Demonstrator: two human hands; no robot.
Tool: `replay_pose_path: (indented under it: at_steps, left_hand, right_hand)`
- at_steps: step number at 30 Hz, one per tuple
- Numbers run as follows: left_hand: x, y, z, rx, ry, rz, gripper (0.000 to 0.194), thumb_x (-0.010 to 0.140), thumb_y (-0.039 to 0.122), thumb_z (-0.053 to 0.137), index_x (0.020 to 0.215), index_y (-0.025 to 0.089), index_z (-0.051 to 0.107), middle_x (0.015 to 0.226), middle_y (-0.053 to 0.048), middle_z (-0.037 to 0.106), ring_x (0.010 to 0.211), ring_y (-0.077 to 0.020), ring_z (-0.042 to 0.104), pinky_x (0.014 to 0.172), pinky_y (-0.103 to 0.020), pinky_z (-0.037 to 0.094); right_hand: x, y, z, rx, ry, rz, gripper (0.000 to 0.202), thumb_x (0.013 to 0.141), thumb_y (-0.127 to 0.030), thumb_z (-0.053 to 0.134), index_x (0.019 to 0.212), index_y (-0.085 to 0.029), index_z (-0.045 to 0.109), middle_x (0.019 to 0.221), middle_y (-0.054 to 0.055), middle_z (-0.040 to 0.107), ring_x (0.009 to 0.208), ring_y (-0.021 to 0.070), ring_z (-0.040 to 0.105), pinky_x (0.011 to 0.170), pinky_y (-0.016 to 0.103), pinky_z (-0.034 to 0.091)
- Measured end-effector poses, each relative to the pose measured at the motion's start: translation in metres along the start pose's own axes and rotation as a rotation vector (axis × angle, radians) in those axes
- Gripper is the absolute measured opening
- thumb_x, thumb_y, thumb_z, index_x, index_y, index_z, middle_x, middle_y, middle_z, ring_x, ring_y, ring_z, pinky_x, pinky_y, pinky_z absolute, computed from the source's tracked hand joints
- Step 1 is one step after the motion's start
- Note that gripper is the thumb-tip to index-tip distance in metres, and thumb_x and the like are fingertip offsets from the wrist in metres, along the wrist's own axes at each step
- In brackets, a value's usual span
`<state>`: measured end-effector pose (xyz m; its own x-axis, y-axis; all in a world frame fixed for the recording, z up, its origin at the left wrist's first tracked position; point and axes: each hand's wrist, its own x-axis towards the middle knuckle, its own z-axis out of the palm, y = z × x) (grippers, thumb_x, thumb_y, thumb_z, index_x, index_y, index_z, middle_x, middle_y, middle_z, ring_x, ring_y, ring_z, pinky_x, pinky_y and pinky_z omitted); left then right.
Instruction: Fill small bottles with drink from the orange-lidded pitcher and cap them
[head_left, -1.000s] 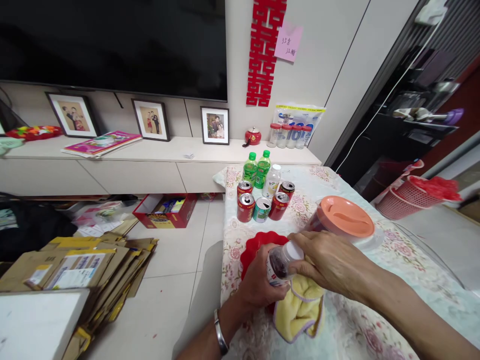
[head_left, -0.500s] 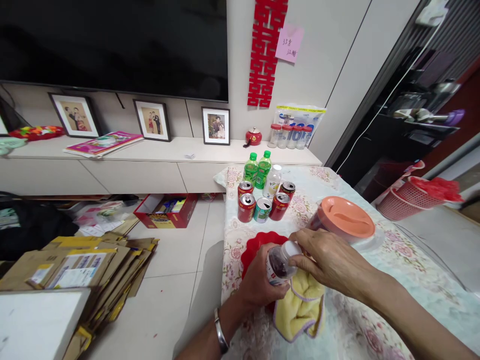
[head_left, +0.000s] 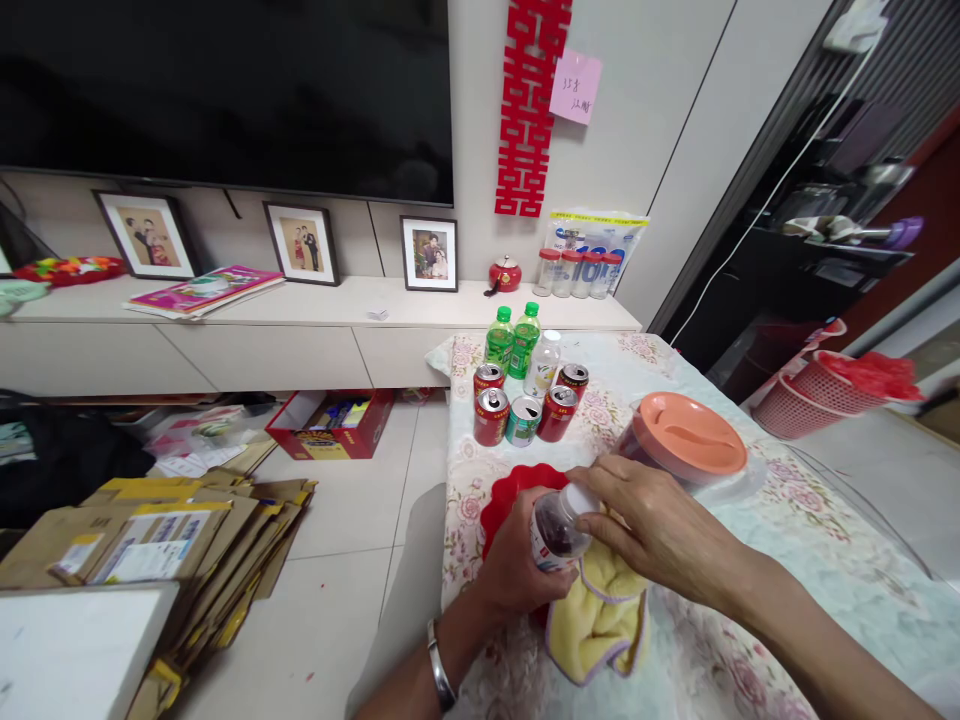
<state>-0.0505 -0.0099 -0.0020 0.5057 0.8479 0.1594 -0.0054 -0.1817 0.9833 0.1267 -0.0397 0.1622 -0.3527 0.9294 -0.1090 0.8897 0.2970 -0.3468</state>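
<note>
My left hand (head_left: pixel 514 570), with a silver bangle at the wrist, is wrapped round a clear plastic bottle (head_left: pixel 553 530) that has a white cap. The fingers of my right hand (head_left: pixel 649 515) are closed on that cap (head_left: pixel 581 499). Beneath the bottle lie a red scalloped dish (head_left: pixel 499 500) and a yellow cloth (head_left: pixel 592 630) with a purple edge. Beyond them stand several drink cans (head_left: pixel 491 417), two green-capped bottles (head_left: pixel 499 340) and a clear white-capped bottle (head_left: pixel 543 365).
An orange-lidded container (head_left: pixel 690 435) sits to the right on the flowered tablecloth (head_left: pixel 795 530). Behind is a white cabinet (head_left: pixel 330 300) with photo frames and jars. Flattened cardboard (head_left: pixel 172 540) and a red box (head_left: pixel 337 435) lie on the floor at the left.
The view has shifted very slightly. Around the white cap, the fingers of my right hand have moved a little; my left hand keeps its hold on the bottle.
</note>
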Motion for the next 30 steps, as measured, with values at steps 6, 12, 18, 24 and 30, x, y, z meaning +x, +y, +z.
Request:
replay_pose_path:
  at_steps: [6,12,18,24,30]
  left_hand:
    - [0.0,-0.001,0.0,-0.018,-0.009,-0.003,0.071,0.062,0.019,0.077,0.127,0.022,0.049,0.117,-0.006,0.066,0.104,-0.029,0.066,0.094,-0.047,0.055]
    - [-0.002,-0.005,0.001,-0.012,-0.017,0.003,0.073,0.062,0.02,0.077,0.13,0.023,0.049,0.121,-0.008,0.065,0.11,-0.0316,0.065,0.096,-0.049,0.054]
    - [-0.001,-0.009,0.002,-0.009,-0.029,-0.002,0.073,0.062,0.019,0.078,0.129,0.022,0.049,0.123,-0.009,0.064,0.112,-0.0324,0.063,0.098,-0.051,0.052]
    - [-0.001,-0.013,0.007,0.031,0.018,0.017,0.072,0.063,0.018,0.077,0.129,0.022,0.05,0.123,-0.009,0.062,0.11,-0.0321,0.063,0.097,-0.051,0.053]
    - [0.0,-0.012,0.008,0.017,0.018,0.025,0.071,0.063,0.018,0.076,0.129,0.021,0.05,0.121,-0.01,0.063,0.108,-0.0332,0.065,0.096,-0.052,0.054]
  right_hand:
    - [-0.004,0.015,0.008,0.272,0.041,-0.127,0.045,0.1,-0.033,0.069,0.142,-0.024,0.057,0.14,0.012,0.065,0.129,0.0264,0.061,0.107,0.043,0.049]
    - [0.002,0.027,0.025,0.375,0.116,-0.144,0.031,0.096,-0.023,0.07,0.128,-0.025,0.066,0.12,0.008,0.069,0.109,0.0231,0.066,0.093,0.039,0.053]
    - [0.0,0.021,0.029,0.366,0.179,-0.064,0.026,0.092,-0.021,0.074,0.117,-0.024,0.069,0.104,0.005,0.066,0.097,0.0222,0.065,0.083,0.036,0.051]
    - [-0.004,0.012,0.039,0.319,0.301,0.084,0.023,0.089,-0.026,0.074,0.111,-0.023,0.071,0.091,0.003,0.062,0.085,0.0234,0.063,0.075,0.037,0.049]
    - [-0.006,0.008,0.047,0.353,0.384,0.147,0.022,0.088,-0.028,0.074,0.109,-0.023,0.073,0.091,0.004,0.064,0.088,0.0257,0.064,0.077,0.038,0.048]
